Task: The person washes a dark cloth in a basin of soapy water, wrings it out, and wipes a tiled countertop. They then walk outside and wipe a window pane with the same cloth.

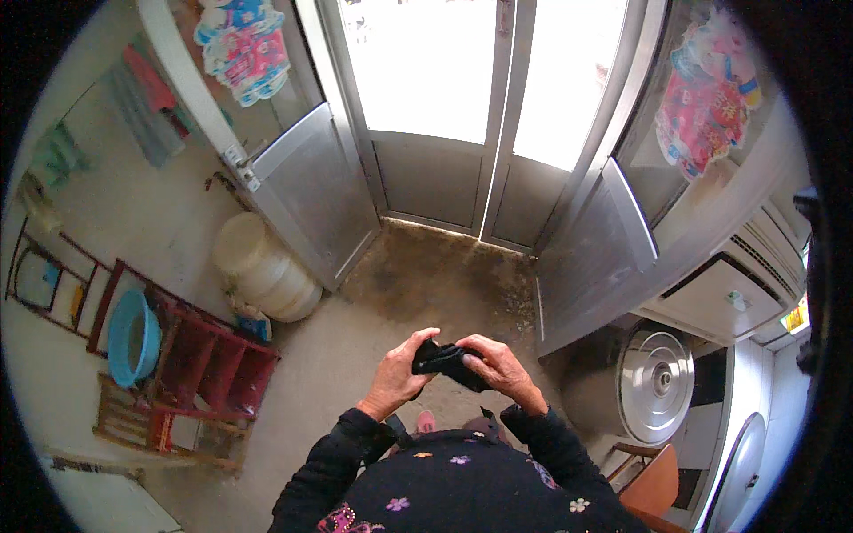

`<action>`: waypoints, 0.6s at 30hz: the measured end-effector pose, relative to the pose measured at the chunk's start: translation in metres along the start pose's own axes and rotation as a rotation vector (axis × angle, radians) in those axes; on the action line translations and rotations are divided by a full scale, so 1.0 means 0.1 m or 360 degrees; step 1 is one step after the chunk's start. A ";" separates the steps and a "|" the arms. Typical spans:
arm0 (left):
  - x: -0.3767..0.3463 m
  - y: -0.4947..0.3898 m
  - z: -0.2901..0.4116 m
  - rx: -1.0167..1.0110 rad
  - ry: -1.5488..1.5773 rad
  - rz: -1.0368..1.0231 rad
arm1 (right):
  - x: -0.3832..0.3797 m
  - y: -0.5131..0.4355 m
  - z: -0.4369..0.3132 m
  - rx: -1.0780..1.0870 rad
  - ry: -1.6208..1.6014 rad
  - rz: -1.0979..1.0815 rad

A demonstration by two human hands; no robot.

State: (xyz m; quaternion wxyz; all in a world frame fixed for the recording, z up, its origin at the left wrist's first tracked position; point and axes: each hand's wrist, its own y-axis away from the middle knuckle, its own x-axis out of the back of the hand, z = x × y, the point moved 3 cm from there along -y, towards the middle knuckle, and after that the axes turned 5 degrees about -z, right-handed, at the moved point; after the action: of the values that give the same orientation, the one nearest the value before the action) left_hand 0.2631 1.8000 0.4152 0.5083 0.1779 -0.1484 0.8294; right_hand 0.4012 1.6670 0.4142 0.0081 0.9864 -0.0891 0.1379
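Note:
Between my two hands is a bunched piece of black fabric (448, 360), folded over on itself; what kind of item it is cannot be made out. My left hand (400, 371) grips its left end, thumb up at the top edge. On the other side, my right hand (501, 370) pinches the right end, with fingers curled over the top. The cloth is held up in front of my dark flowered top (460, 480), above the concrete floor (320, 373). A pink shoe (426, 420) shows below.
Ahead are closed glazed double doors (433, 180), flanked by grey door panels (313, 193). On the left stand a pale plastic barrel (266, 266), a dark red rack (206, 366) and a blue basin (135, 338). To the right are a lidded metal pot (656, 383) and a wooden chair (650, 476).

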 end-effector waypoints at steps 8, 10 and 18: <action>0.17 -1.13 -0.87 0.0456 0.0183 -0.0583 | 0.64 -1.19 0.53 0.0084 0.0401 0.0140; 0.34 -1.52 -0.97 0.0521 0.0109 -0.0310 | 0.87 -1.59 0.61 0.0294 0.0432 0.0152; 0.71 -3.10 -0.91 0.0396 0.0712 -0.0414 | 1.61 -3.03 0.63 0.0350 0.0236 -0.0045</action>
State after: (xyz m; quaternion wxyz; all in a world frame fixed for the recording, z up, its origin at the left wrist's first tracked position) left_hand 0.4982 2.0315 0.3858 0.6050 0.0690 0.0943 0.7876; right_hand 0.6243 1.9351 0.4001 -0.0916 0.9696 -0.0585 0.2192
